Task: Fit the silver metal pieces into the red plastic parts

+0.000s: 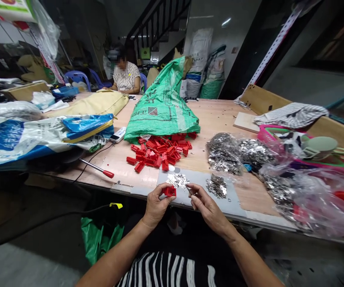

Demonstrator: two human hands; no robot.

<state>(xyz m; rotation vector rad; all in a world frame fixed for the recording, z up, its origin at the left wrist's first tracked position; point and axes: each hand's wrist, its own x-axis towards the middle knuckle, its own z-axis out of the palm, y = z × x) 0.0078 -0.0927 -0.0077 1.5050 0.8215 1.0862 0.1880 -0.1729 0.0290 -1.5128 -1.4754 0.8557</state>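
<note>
My left hand [157,203] pinches a small red plastic housing [169,191] just over the table's front edge. Close by on the right, my right hand [204,205] grips a small metal piece [189,190] between thumb and fingers; its exact shape is too small to make out. Just beyond both hands lies a pile of shiny flat metal pieces [178,180] on a grey mat [234,199]. A darker heap of metal pieces [216,185] sits to its right. Many more red housings [157,151] spill from the mouth of a green woven sack [163,107].
Clear plastic bags of metal parts [224,151] and a pink basket [267,133] stand on the right. At the left are a blue and white sack [40,137], a red-handled tool [100,169] and a white device [118,135] with a cable. A person [126,75] sits across the table.
</note>
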